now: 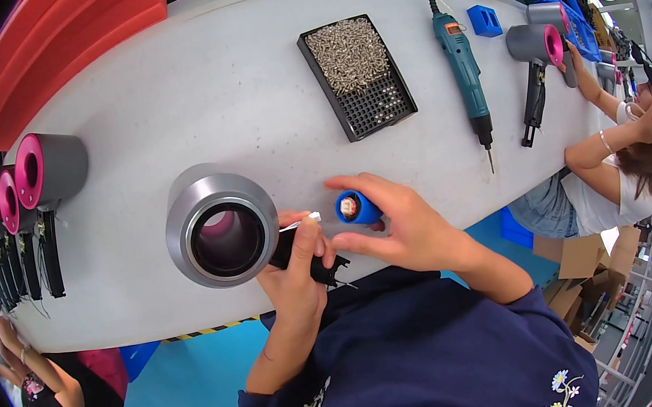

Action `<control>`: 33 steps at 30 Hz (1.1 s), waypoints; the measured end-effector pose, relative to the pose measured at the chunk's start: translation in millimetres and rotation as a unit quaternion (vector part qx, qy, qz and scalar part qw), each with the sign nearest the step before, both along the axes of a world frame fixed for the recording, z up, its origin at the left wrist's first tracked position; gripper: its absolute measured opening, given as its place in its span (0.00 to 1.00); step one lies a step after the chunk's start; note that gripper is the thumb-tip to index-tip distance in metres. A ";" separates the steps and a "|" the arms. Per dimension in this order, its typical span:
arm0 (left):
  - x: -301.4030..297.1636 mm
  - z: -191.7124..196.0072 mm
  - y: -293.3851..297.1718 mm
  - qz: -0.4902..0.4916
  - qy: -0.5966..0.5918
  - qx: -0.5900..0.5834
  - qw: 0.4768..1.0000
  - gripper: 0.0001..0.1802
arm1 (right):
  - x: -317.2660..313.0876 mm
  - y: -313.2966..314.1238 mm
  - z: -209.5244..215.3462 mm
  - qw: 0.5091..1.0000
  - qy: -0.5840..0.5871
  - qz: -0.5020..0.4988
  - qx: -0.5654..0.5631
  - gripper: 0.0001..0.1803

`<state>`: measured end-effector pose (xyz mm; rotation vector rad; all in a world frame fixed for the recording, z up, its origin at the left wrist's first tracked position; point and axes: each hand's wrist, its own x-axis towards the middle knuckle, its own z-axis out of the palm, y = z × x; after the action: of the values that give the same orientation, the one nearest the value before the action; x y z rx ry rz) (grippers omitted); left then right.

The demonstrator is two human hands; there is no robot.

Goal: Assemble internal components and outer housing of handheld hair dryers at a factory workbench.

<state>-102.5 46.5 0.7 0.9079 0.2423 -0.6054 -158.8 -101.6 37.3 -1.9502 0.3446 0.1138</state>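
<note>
A grey hair dryer (207, 184) lies before me, its round opening turned up toward me. My left hand (297, 276) is closed around its black handle (318, 270), where thin wires stick out at the lower end. Between that hand's fingertips is a small white connector (314, 216). My right hand (408, 230) holds a blue cylindrical part (359, 209) just right of the connector. Its index finger and thumb stretch past the part on either side, and another finger is partly hidden behind it. Something white and red shows inside the blue cylinder's open end.
A black tray (362, 120) of small metal screws lies beyond my hands. A green electric screwdriver (463, 70) and a blue block (485, 20) are to its right. Several grey-and-pink hair dryers (50, 170) line the left edge. Co-workers (617, 165) sit on both sides; another dryer (527, 45) stands at right.
</note>
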 end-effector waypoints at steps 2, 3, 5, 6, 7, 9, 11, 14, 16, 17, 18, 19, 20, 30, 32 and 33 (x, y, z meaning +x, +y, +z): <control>0.8 -0.5 0.2 -0.033 -0.023 0.017 0.999 0.06 | -7.2 0.1 -13.3 0.993 -0.117 0.025 -0.016 0.23; 1.4 0.0 -0.8 -0.033 -0.025 0.017 0.999 0.06 | -10.3 -8.6 -13.3 0.991 -0.095 0.093 0.020 0.23; 1.5 1.5 -2.8 -0.008 0.002 0.027 1.000 0.07 | -11.1 -9.8 -3.5 0.993 -0.026 0.066 0.096 0.23; 0.5 0.4 -1.2 -0.011 0.002 0.027 1.000 0.07 | -12.2 -9.0 1.1 0.984 0.045 0.038 0.170 0.22; -1.0 -2.1 2.1 -0.019 -0.010 0.012 1.000 0.08 | -14.1 -5.0 2.1 0.984 0.045 0.035 0.171 0.22; -4.9 -5.6 2.4 -0.027 -0.025 -0.003 0.999 0.08 | -15.2 4.6 3.2 0.951 0.031 -0.092 0.292 0.21; -11.3 -8.7 -1.2 0.030 -0.096 -0.016 0.995 0.06 | -14.9 5.7 7.1 0.977 -0.012 -0.075 0.201 0.19; -17.6 -13.3 0.7 0.016 -0.143 -0.027 0.989 0.08 | -16.9 9.7 5.0 0.987 -0.063 -0.068 0.129 0.18; -19.9 -9.7 3.7 0.011 -0.171 0.025 0.985 0.08 | -18.0 11.3 8.7 0.980 -0.055 -0.067 0.179 0.18; -19.8 -7.8 3.9 0.011 -0.200 0.046 0.979 0.08 | -19.1 11.8 8.0 0.980 -0.055 -0.067 0.180 0.18; -19.9 -6.0 4.1 0.011 -0.230 0.068 0.971 0.08 | -20.5 12.4 6.7 0.973 -0.065 -0.077 0.208 0.18; -20.7 -4.2 4.6 0.004 -0.235 0.087 0.968 0.09 | -21.6 12.6 6.1 0.965 -0.075 -0.087 0.235 0.18; -21.5 -7.4 4.7 0.003 -0.235 0.087 0.968 0.09 | -21.8 11.8 6.9 0.965 -0.075 -0.087 0.235 0.18; -25.1 -13.1 7.5 0.006 -0.380 0.154 0.912 0.11 | -23.2 4.7 16.1 0.961 -0.006 -0.091 0.260 0.16; -25.4 -12.4 8.7 0.006 -0.385 0.150 0.911 0.11 | -24.3 3.5 17.6 0.963 -0.004 -0.085 0.256 0.16; -25.4 -12.7 8.9 0.006 -0.389 0.144 0.910 0.11 | -25.2 2.6 17.6 0.962 0.000 -0.073 0.263 0.16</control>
<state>-127.9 55.5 -12.0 1.3624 -0.3964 -0.1576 -184.1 -99.0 54.9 -1.3936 0.4088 0.0976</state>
